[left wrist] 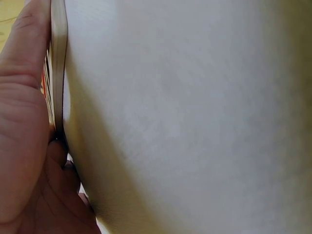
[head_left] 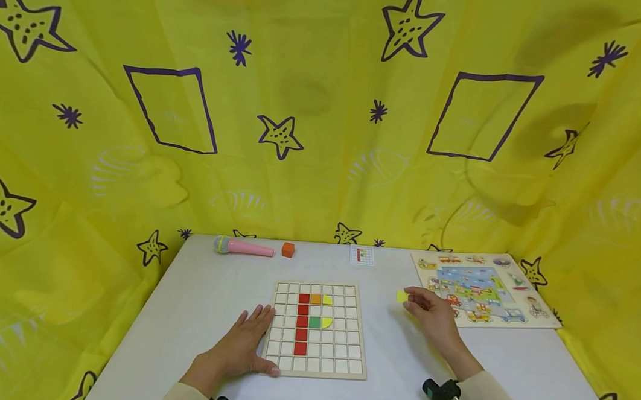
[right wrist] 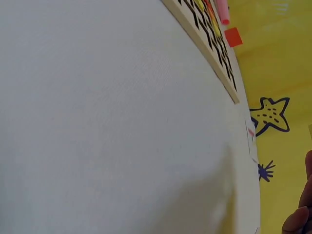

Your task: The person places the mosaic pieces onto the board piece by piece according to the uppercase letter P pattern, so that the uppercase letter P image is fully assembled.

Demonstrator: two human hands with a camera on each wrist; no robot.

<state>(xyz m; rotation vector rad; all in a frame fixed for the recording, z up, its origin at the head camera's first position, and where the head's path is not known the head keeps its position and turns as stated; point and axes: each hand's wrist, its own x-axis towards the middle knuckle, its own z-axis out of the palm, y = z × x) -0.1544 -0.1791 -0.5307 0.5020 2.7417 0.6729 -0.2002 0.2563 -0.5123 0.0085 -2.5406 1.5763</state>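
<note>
A wooden grid board lies on the white table with several coloured tiles in it. A column of red tiles stands left of centre; an orange tile, a green tile and two yellow tiles with a cut or rounded side sit to its right. My left hand rests against the board's left edge, fingers straight and thumb at the lower corner. Over the table to the right of the board, my right hand pinches a yellow tile. Only its fingertips show in the right wrist view.
A pink toy microphone and a red cube lie at the back. Right of them is a small card printed with a coloured grid. A picture puzzle board lies at the right. Yellow patterned cloth surrounds the table.
</note>
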